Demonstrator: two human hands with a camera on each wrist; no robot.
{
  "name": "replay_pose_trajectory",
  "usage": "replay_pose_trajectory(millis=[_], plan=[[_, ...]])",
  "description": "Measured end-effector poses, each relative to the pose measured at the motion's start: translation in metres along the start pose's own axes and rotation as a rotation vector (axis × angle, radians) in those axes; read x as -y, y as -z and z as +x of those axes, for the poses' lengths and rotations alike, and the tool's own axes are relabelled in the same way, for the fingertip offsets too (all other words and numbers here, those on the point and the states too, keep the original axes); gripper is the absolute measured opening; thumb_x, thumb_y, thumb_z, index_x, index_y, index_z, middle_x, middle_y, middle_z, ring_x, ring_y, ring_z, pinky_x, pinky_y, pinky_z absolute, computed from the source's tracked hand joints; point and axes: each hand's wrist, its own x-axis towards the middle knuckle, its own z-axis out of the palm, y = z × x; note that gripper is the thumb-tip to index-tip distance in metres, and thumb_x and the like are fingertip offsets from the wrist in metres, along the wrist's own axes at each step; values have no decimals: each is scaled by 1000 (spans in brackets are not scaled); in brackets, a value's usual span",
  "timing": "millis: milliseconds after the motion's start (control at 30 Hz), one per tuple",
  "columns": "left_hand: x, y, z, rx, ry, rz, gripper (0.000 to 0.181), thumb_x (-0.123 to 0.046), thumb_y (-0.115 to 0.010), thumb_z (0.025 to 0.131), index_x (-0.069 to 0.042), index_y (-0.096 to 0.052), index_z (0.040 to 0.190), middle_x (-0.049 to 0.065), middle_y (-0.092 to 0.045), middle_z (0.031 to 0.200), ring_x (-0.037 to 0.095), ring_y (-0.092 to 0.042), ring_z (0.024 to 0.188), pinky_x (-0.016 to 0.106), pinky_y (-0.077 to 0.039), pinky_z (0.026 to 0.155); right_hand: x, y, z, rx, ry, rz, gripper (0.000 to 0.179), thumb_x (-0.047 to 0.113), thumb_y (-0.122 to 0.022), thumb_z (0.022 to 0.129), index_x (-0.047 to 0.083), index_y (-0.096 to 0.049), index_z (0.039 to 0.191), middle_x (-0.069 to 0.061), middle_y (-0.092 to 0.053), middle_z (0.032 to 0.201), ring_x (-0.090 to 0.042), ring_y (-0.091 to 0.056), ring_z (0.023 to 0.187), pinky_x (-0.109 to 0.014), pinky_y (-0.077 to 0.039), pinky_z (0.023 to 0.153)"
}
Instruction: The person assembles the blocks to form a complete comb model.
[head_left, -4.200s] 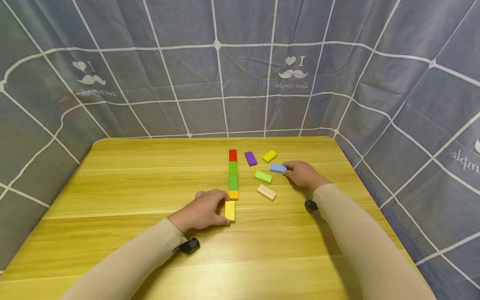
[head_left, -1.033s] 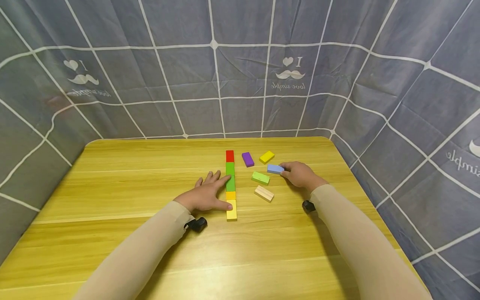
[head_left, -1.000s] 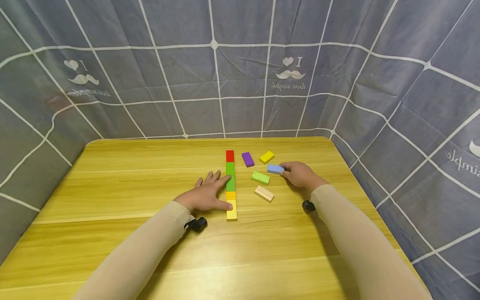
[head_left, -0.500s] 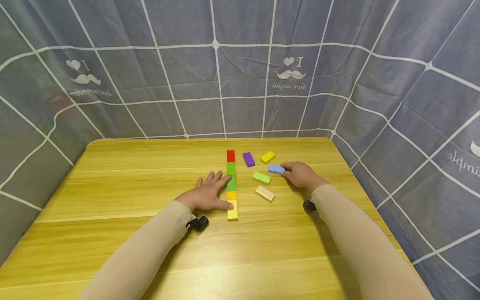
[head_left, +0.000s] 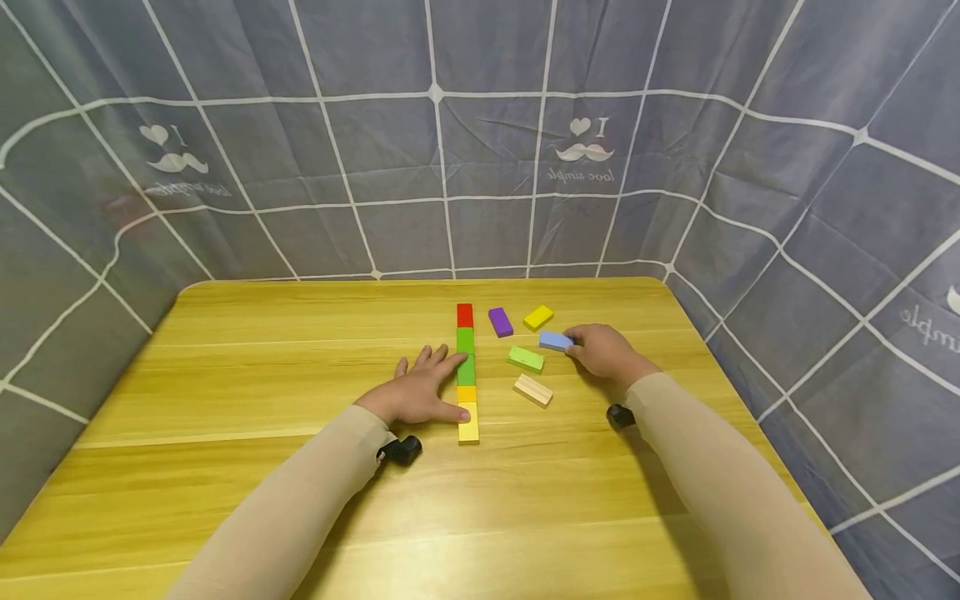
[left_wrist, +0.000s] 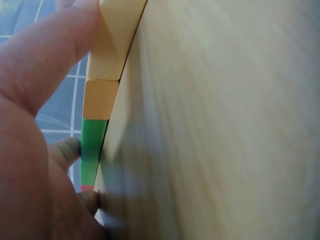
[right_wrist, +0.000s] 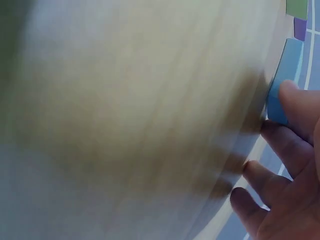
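A straight row of blocks runs down the table: a red block (head_left: pixel 465 315), two green blocks (head_left: pixel 466 340), an orange block (head_left: pixel 467 394) and a pale yellow block (head_left: pixel 468 431) at the near end. My left hand (head_left: pixel 412 396) spreads over the row's left side, its thumb on the pale yellow block and its index fingertip on the green part. The left wrist view shows the blocks end to end, with the left thumb (left_wrist: pixel 55 47) along the pale yellow one. To the right, my right hand (head_left: pixel 606 350) pinches a blue block (head_left: pixel 553 341) at its right end, thumb and finger on it.
Between row and right hand lie a purple block (head_left: pixel 500 322), a bright yellow block (head_left: pixel 537 317), a light green block (head_left: pixel 526 359) and a plain wood block (head_left: pixel 533 390). A grey checked curtain (head_left: pixel 487 150) encloses the wooden table (head_left: pixel 555 517) at the back and sides.
Since the earliest frame, the pale yellow block has moved up against the orange one. My left hand has gone from gripping that block to spread fingers along the row. The right hand keeps its place.
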Motion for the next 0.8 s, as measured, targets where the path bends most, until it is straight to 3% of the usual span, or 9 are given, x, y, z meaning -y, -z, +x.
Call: replay_pose_trajectory(millis=[400,800], plan=[[-2,0,0,-1,2,-3,109,-63,-77,86,-27,-19,171,15,-1,178,41,9,164,72,9,125,-4,-1,-7,-62,-1,78,40,21,-62,107,0,-63,141,-21,-69,137,-38,-66,123,-55,-51,108],[1,-1,1,-8,0,-14,109,-62,-78,85,-27,-20,170,15,-2,178,41,8,164,72,10,125,15,9,-20,-67,62,220,31,17,-68,98,2,-72,124,-16,-76,115,-27,-68,101,-46,-55,92]])
